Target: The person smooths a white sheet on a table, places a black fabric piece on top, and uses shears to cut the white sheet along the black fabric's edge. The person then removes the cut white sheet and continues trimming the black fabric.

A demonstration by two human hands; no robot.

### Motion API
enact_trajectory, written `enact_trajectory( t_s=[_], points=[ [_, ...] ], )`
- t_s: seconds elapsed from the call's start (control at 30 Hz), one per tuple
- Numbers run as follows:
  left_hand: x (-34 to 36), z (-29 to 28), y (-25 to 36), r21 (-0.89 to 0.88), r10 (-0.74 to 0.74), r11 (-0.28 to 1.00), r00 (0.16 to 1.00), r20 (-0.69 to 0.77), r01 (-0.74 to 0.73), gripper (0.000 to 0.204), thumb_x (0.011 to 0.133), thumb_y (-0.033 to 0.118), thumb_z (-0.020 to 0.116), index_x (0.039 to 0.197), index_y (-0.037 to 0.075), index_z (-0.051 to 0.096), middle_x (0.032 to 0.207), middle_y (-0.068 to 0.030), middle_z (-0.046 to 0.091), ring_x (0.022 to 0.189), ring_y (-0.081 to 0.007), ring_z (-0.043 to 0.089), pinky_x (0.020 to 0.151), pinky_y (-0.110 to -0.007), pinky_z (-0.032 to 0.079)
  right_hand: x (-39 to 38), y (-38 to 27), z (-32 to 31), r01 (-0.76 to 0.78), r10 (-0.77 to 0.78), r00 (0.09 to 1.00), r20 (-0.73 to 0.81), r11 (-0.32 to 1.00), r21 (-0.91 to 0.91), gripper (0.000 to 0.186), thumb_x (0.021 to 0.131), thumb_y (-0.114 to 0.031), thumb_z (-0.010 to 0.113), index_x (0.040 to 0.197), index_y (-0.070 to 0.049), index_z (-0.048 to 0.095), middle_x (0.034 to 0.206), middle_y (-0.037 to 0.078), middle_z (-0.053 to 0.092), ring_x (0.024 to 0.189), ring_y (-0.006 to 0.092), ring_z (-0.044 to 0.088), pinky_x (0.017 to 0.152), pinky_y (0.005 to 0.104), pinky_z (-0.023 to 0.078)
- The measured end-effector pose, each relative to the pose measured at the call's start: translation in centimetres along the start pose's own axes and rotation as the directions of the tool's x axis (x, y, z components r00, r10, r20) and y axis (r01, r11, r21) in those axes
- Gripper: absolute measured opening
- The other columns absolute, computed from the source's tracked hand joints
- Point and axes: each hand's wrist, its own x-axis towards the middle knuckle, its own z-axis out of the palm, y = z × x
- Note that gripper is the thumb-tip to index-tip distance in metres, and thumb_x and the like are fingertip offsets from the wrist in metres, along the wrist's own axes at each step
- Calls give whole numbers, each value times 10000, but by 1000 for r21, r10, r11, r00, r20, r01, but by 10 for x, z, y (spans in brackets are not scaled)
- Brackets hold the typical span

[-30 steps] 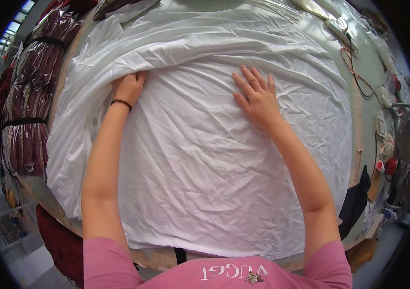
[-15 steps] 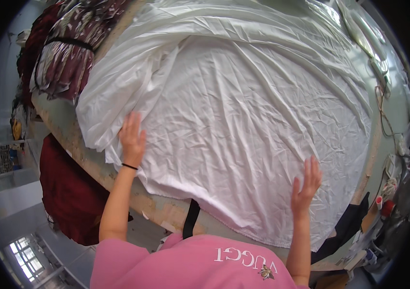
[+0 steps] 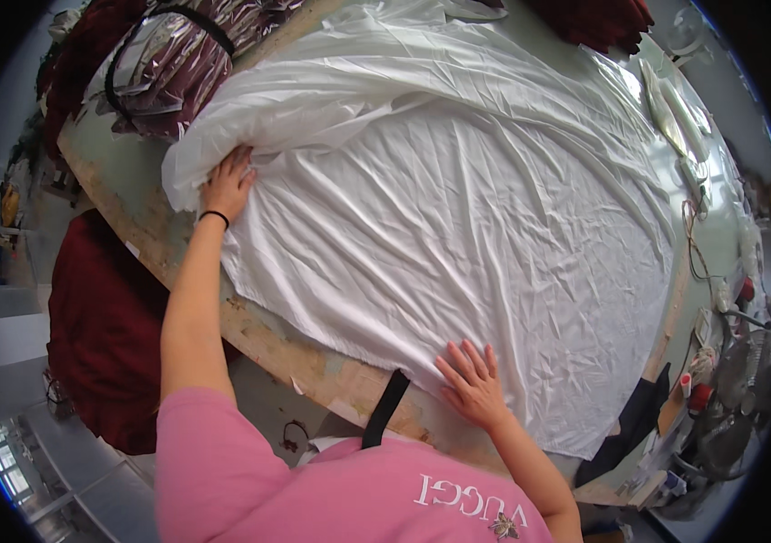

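Observation:
A large sheet of thin white fabric [image 3: 421, 244] lies over the table, creased through the middle and bunched into folds along its far and left sides. My left hand [image 3: 229, 185], with a dark band at the wrist, rests against the bunched folds at the left; its fingers are stretched out on the cloth. Near the hem closest to me, my right hand [image 3: 473, 385] is flat with fingers spread on the fabric. Neither hand appears to grip anything.
Plastic-wrapped maroon goods [image 3: 181, 68] sit at the table's far left. Dark red cloth [image 3: 105, 335] hangs beyond the left edge; another red pile [image 3: 598, 20] is at the far right. A black strap [image 3: 387, 407] crosses the near edge. Cords [image 3: 695, 240] and black cloth [image 3: 630, 421] lie at right.
My left hand has moved farther away, to the folds, and the left part of the fabric has shifted with it. My right hand has come left and down onto the cloth.

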Motion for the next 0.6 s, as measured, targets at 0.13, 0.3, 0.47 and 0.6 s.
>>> enact_trajectory(
  t_s=[0.13, 0.3, 0.47, 0.6],
  points=[
    [-6, -16, 24, -27, -1, 1000, 980, -197, -5, 443, 910, 277, 474, 1349, 236, 429, 1404, -30, 389, 1258, -274, 382, 998, -478, 324, -26, -7, 0, -106, 107, 994, -30, 993, 55, 612, 782, -273, 645, 1353, -216, 431, 1447, 29, 344, 1358, 240, 274, 1118, 505, 116],
    [-70, -15, 93, 4, 367, 929, 920, -137, -370, 435, 906, 185, 470, 1341, 179, 462, 1400, -53, 416, 1286, -275, 371, 1050, -445, 277, -41, -17, 18, -158, 158, 986, -44, 987, 8, 608, 792, -286, 628, 1359, -202, 424, 1457, 48, 331, 1352, 256, 286, 1112, 514, 114],
    [-77, -32, 48, -11, 409, 911, 904, -128, -413, 433, 926, 192, 452, 1349, 101, 446, 1414, -96, 398, 1323, -290, 328, 1095, -438, 198, -71, -14, 9, -236, 239, 965, -108, 971, 41, 611, 810, -352, 610, 1368, -204, 411, 1467, 47, 311, 1364, 246, 258, 1114, 510, 103],
    [-127, -55, 98, -349, 387, 822, 891, -239, -450, 425, 925, 212, 462, 1330, 83, 468, 1404, -143, 401, 1331, -317, 311, 1099, -463, 175, -124, -28, 16, -392, 394, 909, -136, 919, 42, 641, 779, -359, 645, 1359, -203, 423, 1461, 42, 317, 1356, 244, 268, 1108, 510, 118]
  ],
)
